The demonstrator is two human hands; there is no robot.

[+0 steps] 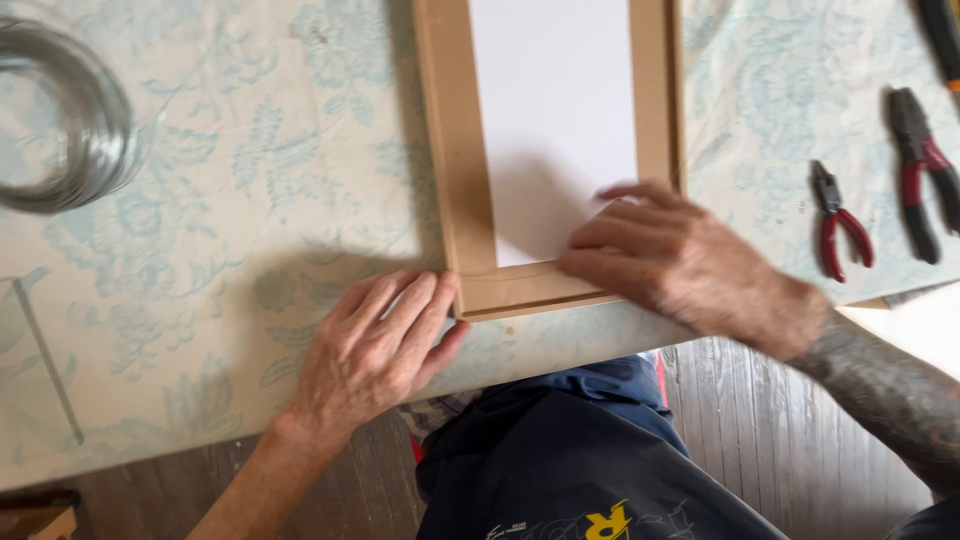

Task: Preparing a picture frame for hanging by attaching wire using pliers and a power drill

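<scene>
A light brown wooden picture frame (448, 170) lies flat on the table with a white sheet (553, 110) inside it. My left hand (375, 345) rests flat on the cloth, its fingertips and thumb pressed against the frame's near left corner. My right hand (675, 262) lies over the frame's near right corner, fingers spread onto the white sheet and the bottom rail. Neither hand grips anything.
A pale blue floral tablecloth (250, 200) covers the table. A coil of thin wire (75, 115) sits at the far left. Small red-handled pliers (840, 222) and larger pliers (920, 165) lie to the right. The table edge and wooden floor (770, 420) are near me.
</scene>
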